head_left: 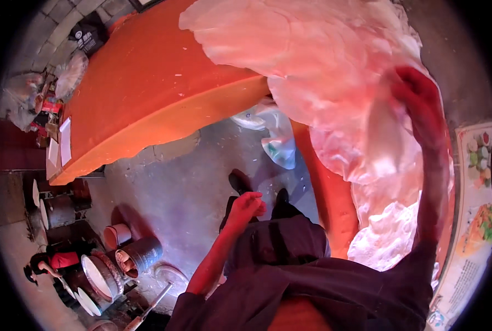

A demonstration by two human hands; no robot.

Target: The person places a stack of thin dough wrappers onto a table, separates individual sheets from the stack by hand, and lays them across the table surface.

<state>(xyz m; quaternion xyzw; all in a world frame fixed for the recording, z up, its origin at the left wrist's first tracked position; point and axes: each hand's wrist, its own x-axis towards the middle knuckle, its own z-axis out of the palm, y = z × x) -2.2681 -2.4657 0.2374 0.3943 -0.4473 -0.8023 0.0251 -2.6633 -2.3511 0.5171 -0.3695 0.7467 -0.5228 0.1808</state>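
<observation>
Thin, pale round sheets that look like flatbreads (323,49) overlap in a broad layer over the far and right parts of the orange surface. Over the right part, my right hand (419,94) is smeared by motion, its fingers seeming closed. A blurred whitish flatbread (386,138) hangs from them above the others. My left hand (246,208) is held in front of my body over the floor, fingers curled in with nothing visible in them.
The orange surface (146,99) curves round the far side and right. Clear plastic bags (279,138) lie beneath its inner edge. At lower left are a bucket (138,256), round pans (98,276) and a person in red and black (58,260). A printed poster (472,220) stands far right.
</observation>
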